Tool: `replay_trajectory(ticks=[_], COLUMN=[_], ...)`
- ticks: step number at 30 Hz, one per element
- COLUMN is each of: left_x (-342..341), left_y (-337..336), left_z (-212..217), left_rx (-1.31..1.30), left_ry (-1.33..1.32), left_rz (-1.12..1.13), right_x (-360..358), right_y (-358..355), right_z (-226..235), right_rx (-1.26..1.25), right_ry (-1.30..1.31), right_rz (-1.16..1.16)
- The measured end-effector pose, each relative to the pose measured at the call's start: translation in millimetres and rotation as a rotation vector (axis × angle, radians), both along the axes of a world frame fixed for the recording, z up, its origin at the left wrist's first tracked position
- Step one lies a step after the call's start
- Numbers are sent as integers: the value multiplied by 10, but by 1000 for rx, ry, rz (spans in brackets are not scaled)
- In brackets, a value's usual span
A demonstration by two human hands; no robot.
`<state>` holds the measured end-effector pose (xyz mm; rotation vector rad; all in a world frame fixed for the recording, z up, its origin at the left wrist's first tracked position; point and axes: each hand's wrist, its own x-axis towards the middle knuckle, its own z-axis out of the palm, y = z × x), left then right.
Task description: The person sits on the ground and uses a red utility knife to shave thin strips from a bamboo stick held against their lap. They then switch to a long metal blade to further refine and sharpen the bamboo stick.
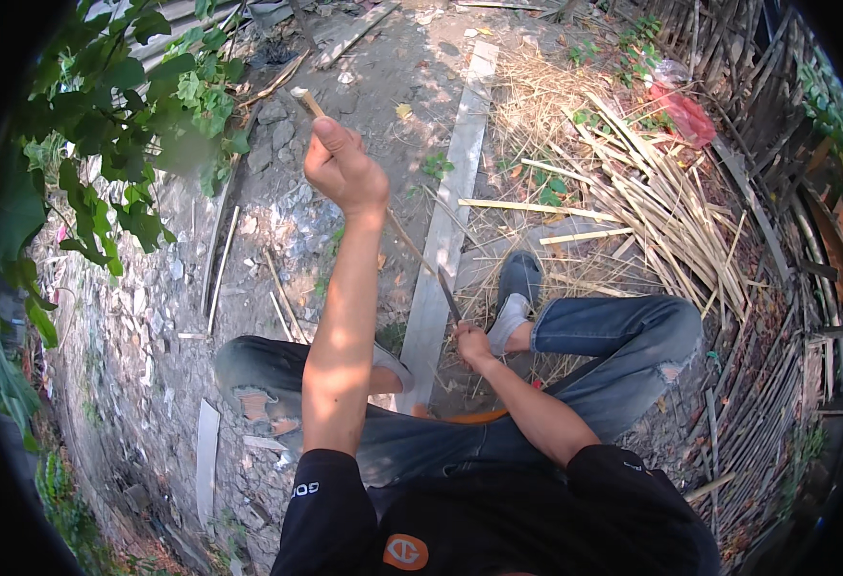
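The person sits low over bare ground, knees spread, with the left hand (343, 171) raised out in front, its grip closed around the upper end of a thin bamboo strip (404, 238). The strip slants down from that fist toward the right hand (471, 343), whose grip is clenched on the handle of a knife (448, 295), blade pointing up along the strip. The likely trouble is the blade: if it jumps out of the grain, it could run toward the left forearm or drop onto the jeans (623, 346) and the shoe (516, 288) just beside it. The strip is slender and could snap or splinter in the fist. Loose split bamboo (671, 211) lies piled to the right.
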<state>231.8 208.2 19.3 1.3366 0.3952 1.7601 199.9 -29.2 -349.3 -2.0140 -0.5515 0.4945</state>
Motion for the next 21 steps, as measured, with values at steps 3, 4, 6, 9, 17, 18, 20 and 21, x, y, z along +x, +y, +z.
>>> replay_trajectory(ticks=[3,4,6,9,17,18,20,21], left_x=[-66,-99,-142,-182,-173,-234,-350,-378], left_y=[74,103,140,151,121,155,248,274], left_z=[-43,-87,-100,-98,2,-53,-95,-91], left_rx=[-30,-40,-56,-85,-149,-168,-164,-138], left_ry=[18,17,19,60,68,51,-3,-37], left_rz=[-8,-10,29,113,280,238,110,7], right_x=[-32,-14,62,-67,-126,-66,-47,-24], right_y=[14,151,366,395,13,14,148,204], right_z=[-91,53,646,1190,-296,-172,112,225], right_rx=[-204,-68,150,320,-233,-238,-47,57], right_ry=[70,25,23,121,183,215,102,42], right_rz=[-1,-34,-53,-51,-33,34,-45,-95])
